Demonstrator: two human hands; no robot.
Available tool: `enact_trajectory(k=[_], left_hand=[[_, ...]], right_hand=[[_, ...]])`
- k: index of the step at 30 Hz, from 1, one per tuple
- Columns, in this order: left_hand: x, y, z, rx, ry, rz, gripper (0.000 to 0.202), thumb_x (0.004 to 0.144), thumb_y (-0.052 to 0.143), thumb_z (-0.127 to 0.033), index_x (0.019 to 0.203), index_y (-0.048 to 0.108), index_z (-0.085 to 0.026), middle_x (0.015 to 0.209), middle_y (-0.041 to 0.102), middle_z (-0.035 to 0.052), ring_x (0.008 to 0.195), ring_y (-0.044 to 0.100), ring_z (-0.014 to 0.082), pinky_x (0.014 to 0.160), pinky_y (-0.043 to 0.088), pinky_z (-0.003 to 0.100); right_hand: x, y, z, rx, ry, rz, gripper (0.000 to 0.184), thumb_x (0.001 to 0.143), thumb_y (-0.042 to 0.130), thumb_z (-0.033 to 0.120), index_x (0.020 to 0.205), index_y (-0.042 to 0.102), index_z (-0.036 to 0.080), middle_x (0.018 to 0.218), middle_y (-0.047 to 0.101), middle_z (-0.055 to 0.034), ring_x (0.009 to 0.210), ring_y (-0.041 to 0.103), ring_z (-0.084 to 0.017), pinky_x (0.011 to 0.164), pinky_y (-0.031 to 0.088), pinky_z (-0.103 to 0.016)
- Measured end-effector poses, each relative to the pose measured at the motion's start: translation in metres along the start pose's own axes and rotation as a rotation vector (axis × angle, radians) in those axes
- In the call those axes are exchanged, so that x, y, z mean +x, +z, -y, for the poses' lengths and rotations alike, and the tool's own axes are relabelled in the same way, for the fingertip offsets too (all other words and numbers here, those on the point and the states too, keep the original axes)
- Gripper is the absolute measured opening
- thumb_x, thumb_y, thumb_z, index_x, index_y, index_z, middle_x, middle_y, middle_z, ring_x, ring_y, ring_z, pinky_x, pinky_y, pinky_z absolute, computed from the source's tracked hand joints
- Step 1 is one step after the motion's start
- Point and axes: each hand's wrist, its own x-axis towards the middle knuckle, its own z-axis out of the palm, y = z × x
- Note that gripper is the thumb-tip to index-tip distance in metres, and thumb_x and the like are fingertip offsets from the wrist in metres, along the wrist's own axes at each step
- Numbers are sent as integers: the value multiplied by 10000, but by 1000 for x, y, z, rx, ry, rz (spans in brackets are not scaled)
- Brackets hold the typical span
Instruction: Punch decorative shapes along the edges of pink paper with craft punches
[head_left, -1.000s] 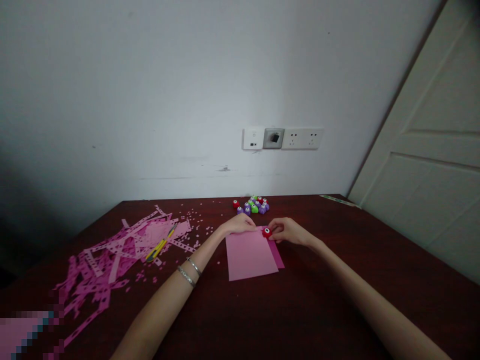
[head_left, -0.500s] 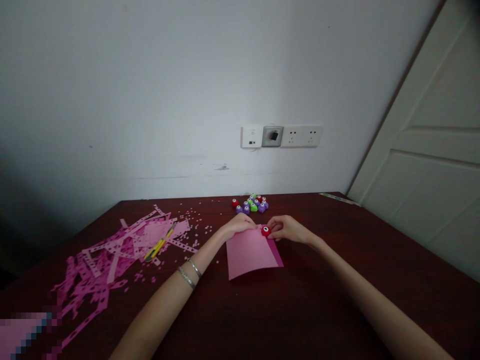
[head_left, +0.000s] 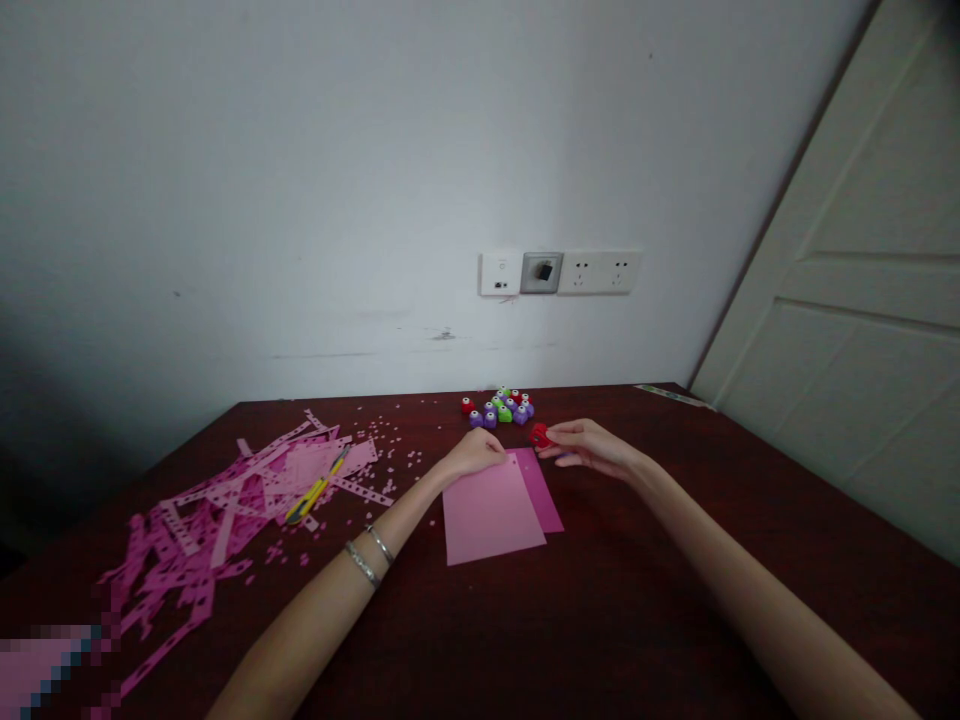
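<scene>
**Hands at the pink sheets**

Fingers (head_left: 556,449) of the right hand (head_left: 592,450) pinch a red punch (head_left: 538,435) just beyond 2 overlapped pink sheets (head_left: 491,510). The left hand (head_left: 474,457), fingers together, presses the sheets' far edge. Spare punches (head_left: 499,409) lie near on the surface (head_left: 600,600).

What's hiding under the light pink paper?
A darker pink sheet pokes out along the light pink paper's right side. How far it reaches underneath is covered. The right hand holds a red punch.

Dim white wall (head_left: 300,200), dark table (head_left: 600,620)
</scene>
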Motion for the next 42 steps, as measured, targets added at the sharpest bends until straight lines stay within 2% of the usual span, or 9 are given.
enact_trajectory(k=[3, 8, 14, 18, 24, 30, 35, 39, 42], left_hand=[[0, 5, 0, -12, 12, -29, 219, 675, 551, -235, 748, 691, -83, 694, 660, 64, 601, 559, 139, 536, 398, 228], [-1, 8, -2, 0, 26, -55, 214, 676, 570, -202, 811, 680, -78, 744, 678, 89, 649, 601, 157, 583, 442, 246], [-2, 7, -8, 73, 66, -71, 165, 681, 573, -149, 801, 677, -103, 768, 680, 68, 701, 605, 152, 665, 465, 265], [-4, 5, -18, 51, 111, -98, 136, 717, 580, -177, 790, 674, -111, 769, 674, 65, 702, 597, 142, 682, 464, 271], [-6, 1, -32, -130, 223, 8, 195, 729, 616, -240, 871, 665, -117, 811, 667, 64, 723, 587, 126, 700, 467, 271], [-10, -1, -32, -108, 232, 57, 196, 720, 598, -209, 882, 671, -128, 831, 674, 66, 749, 594, 131, 729, 463, 278], [-11, -8, -16, 109, 166, 44, 187, 673, 570, -160, 818, 683, -125, 756, 673, 52, 697, 596, 144, 653, 440, 243], [-13, -20, -4, 418, 96, -20, 189, 628, 658, -292, 757, 680, -156, 773, 660, 56, 727, 585, 187, 620, 400, 247], [-14, -25, 3, 505, 53, 10, 295, 557, 723, -399, 728, 659, -167, 772, 638, 58, 716, 563, 196, 583, 368, 244]], right_hand=[[0, -1, 0, 63, 39, -33, 272, 799, 622, 300, 985, 656, 104, 989, 680, -146, 883, 653, -176, 719, 554, -222], [-1, -1, 1, 108, 56, 3, 250, 809, 614, 270, 983, 652, 94, 972, 685, -145, 865, 661, -164, 696, 554, -182], [-1, -4, 2, 139, 86, 25, 239, 822, 589, 246, 982, 653, 79, 966, 683, -151, 850, 664, -163, 696, 559, -187], [-2, -3, 2, 144, 88, 32, 243, 820, 588, 252, 980, 647, 78, 960, 682, -150, 835, 664, -155, 682, 555, -182], [-3, 2, 3, 62, -18, 6, 343, 672, 727, 193, 998, 625, 152, 1047, 654, -90, 915, 634, -170, 715, 553, -228], [-6, 7, 7, 37, -35, 17, 389, 628, 749, 190, 992, 617, 159, 1012, 655, -82, 890, 628, -166, 811, 531, -321], [-9, 8, 9, 17, -40, 46, 389, 636, 740, 213, 1001, 617, 161, 1058, 641, -94, 940, 612, -179, 821, 526, -328], [-10, 8, 11, -9, -65, 80, 395, 642, 737, 211, 1011, 610, 151, 1049, 641, -87, 930, 609, -167, 813, 520, -317], [-11, 10, 13, -22, -62, 83, 394, 624, 750, 208, 990, 616, 148, 1020, 646, -79, 923, 604, -167, 817, 512, -331]])
